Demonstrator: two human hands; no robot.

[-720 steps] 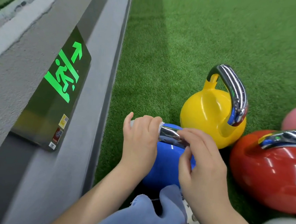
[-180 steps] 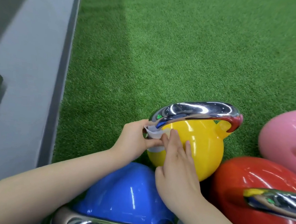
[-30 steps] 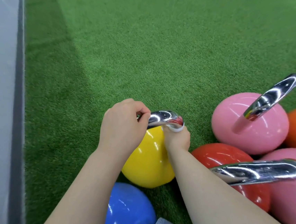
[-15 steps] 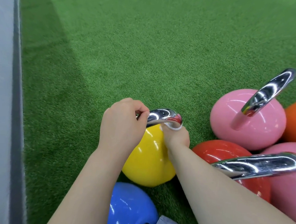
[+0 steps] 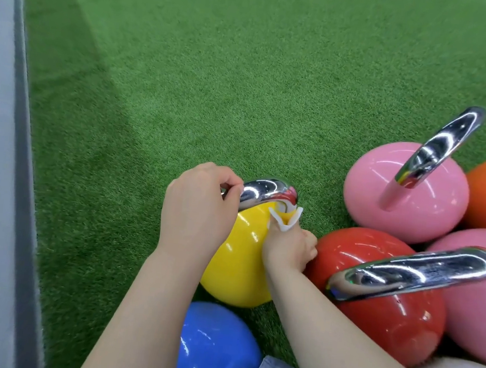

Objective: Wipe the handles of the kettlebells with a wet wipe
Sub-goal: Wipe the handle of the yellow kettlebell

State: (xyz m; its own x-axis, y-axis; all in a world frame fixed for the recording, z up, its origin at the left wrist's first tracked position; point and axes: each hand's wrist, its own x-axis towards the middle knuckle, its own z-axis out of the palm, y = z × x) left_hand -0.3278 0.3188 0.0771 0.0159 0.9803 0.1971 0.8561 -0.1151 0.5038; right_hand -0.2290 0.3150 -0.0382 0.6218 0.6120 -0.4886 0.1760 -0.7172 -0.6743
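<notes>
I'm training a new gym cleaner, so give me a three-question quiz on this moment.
1. True or false: the left hand grips the chrome handle of the yellow kettlebell.
2. Which hand holds the wet wipe? A) left B) right C) neither
3. Fill in: the kettlebell nearest the bottom edge, below the yellow one, is ____.

Key: 1. True. 2. B, the right hand pinches it at the handle's right end. 3. Blue, the blue kettlebell.

Left hand [image 5: 200,209] grips yellow kettlebell's chrome handle [image 5: 264,192]; right hand [image 5: 288,244] pinches wipe [image 5: 287,220].
</notes>
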